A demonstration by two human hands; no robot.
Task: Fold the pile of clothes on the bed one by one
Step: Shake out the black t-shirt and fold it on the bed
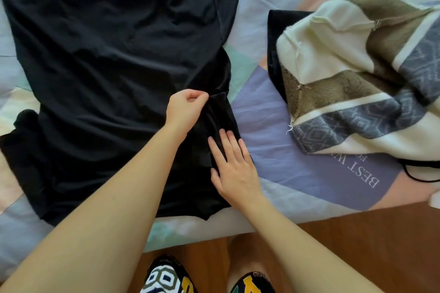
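Nearest, at 6 o'clock, patterned slippers [166, 278] stood on brown wood floor [371, 245]. Right hand [234, 169] lay flat, fingers straight, pressing the sleeve of a thin black T-shirt [114, 54] spread on the pastel patchwork bedsheet [273, 107]. Just above, left hand [185, 107] pinched a bunched fold of that sleeve. Risk: slippery fabric could slide from the pinch, skewing the crease. At 2 o'clock, a cream, brown and grey patterned cloth [352, 83] waited, heaped over dark clothing. No containers seen.
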